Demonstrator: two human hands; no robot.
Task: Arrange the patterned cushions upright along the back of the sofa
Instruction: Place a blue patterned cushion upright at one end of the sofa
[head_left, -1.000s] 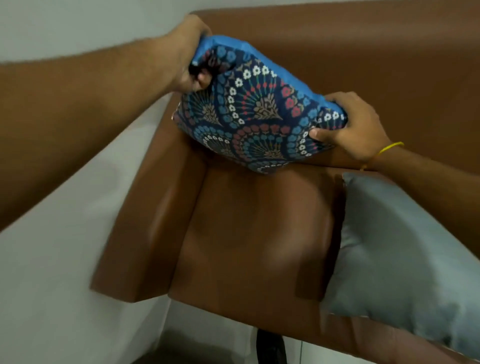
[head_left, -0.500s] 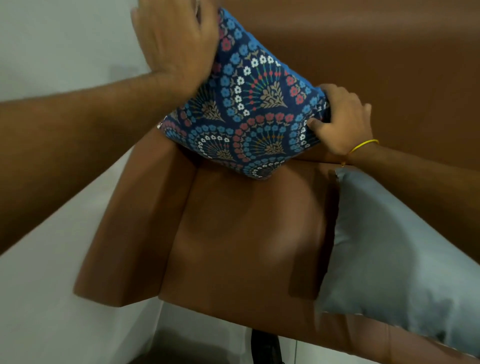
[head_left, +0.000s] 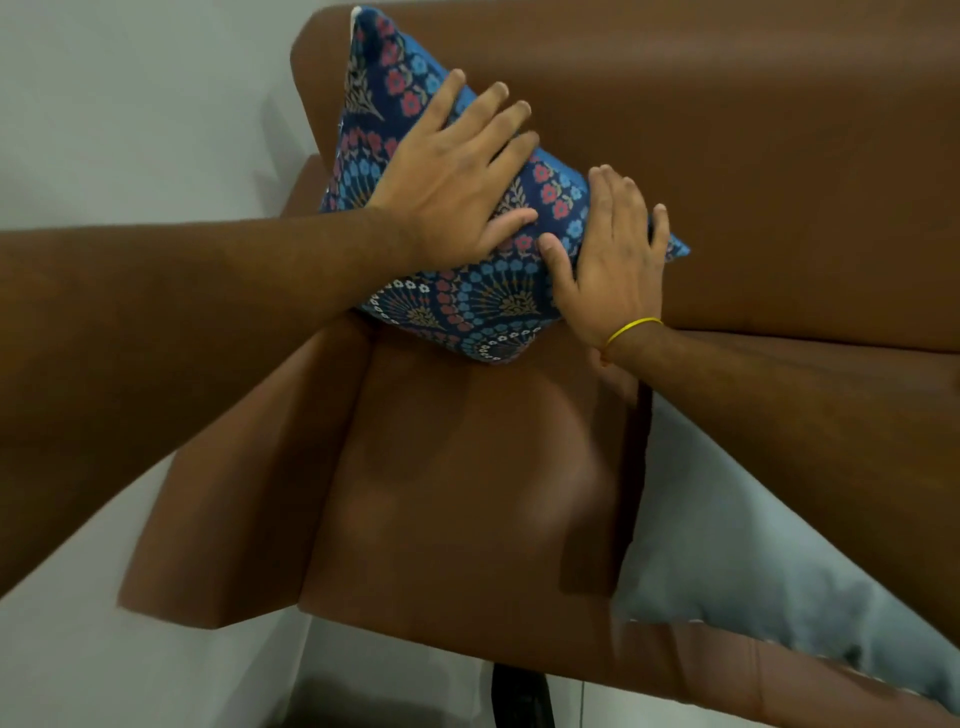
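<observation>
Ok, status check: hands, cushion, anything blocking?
Left hand and right hand both flat, open, pressing the patterned cushion. Cushion propped in the sofa corner, tilted on one point. Grey cushion lies apart, not blocking.

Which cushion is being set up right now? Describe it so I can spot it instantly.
Look at the brown sofa, in the corner where its backrest meets the armrest. The patterned cushion leans there under the left hand and right hand. Its dark blue floral fabric sets it apart from the plain grey cushion.
</observation>
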